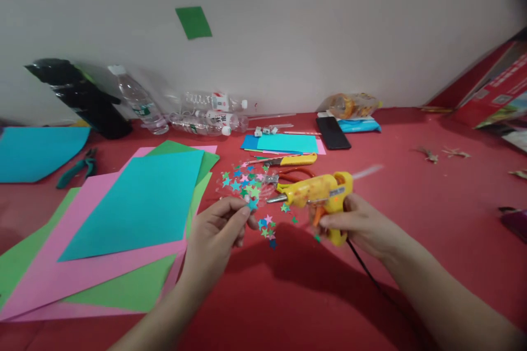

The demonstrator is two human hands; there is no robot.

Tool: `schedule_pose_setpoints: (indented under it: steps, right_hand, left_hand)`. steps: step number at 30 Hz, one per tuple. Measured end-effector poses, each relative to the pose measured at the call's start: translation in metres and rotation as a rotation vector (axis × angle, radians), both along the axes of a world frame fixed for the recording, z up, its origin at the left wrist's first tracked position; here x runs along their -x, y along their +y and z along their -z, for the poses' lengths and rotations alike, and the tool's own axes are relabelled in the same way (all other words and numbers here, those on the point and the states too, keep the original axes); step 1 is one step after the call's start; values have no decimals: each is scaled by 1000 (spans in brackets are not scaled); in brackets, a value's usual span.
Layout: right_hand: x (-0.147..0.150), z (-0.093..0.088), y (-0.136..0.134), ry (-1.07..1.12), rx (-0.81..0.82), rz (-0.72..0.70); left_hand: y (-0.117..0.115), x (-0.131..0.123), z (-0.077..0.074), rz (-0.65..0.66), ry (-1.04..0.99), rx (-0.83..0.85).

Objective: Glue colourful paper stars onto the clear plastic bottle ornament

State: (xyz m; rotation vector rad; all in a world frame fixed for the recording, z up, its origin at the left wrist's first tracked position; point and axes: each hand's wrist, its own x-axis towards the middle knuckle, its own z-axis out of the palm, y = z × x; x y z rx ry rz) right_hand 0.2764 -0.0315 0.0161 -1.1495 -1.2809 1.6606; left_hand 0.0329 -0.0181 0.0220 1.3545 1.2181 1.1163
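Note:
My right hand [358, 225] is wrapped round the handle of a yellow hot glue gun [317, 192], fingers by its orange trigger. A clear glue stick juts from the gun's back, and a black cord hangs below. The metal nozzle points left, close to my left hand [224, 222]. Between thumb and forefinger, that hand pinches a small blue paper star [252, 204]. Behind and below the nozzle lie many small paper stars [247, 181] in pink, green and blue, some on clear plastic. Part of a pair of orange-handled pliers [288, 176] shows behind the gun.
Stacked coloured sheets [135, 203] cover the left, near teal-handled pliers [78, 167]. Further back are a yellow utility knife [294, 160], small paper cards [284, 143], a phone [333, 132], plastic bottles [206, 120] and a black umbrella-like object [82, 98]. A red box [494, 88] stands at right.

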Motion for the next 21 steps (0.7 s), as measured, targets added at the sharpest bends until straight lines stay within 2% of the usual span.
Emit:
schedule_pose_setpoints:
  steps: [1,5,11,14,17,21]
  right_hand:
    - [4,0,-3,28,21,-35]
    - [10,4,-10,-10,28,27]
    - [10,6,-15,-161,-126,88]
    - [14,3,-17,-231,-121,103]
    - [16,2,-20,-208,-112,103]
    - [17,3,-26,-245,-37,117]
  left_hand:
    - [0,-1,0,-1,31,-17]
    - [-2,-1,0,-11,135,-110]
    - [-1,-1,0,-24,179,-124]
    - [-1,-2,0,-27,187,-118]
    - [-2,-3,0,-24,209,-127]
    - [-7,0,1,-12,212,-107]
